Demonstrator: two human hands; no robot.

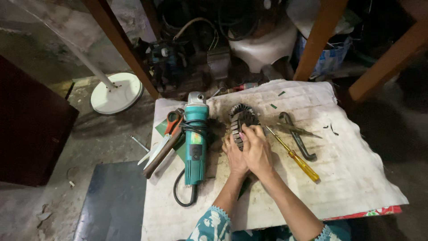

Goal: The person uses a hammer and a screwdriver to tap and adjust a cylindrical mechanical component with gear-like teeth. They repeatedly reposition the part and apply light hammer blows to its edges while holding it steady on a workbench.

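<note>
A round dark motor stator (243, 117) with metal laminations stands on a white cloth-covered bench (356, 174). My left hand (233, 156) grips its near left side. My right hand (257, 149) lies over the left one, fingertips pressed on the stator's near rim. A teal angle grinder (195, 138) with its black cord wound around it lies just left of my hands. A yellow-handled screwdriver (296, 158) lies just right of them.
Orange-handled scissors (171, 122) and a brown-handled tool (161, 154) lie left of the grinder. Dark metal snips (296, 134) rest beyond the screwdriver. A white fan base (117, 93) stands on the floor at left. Wooden legs (318, 40) and cluttered tools fill the back.
</note>
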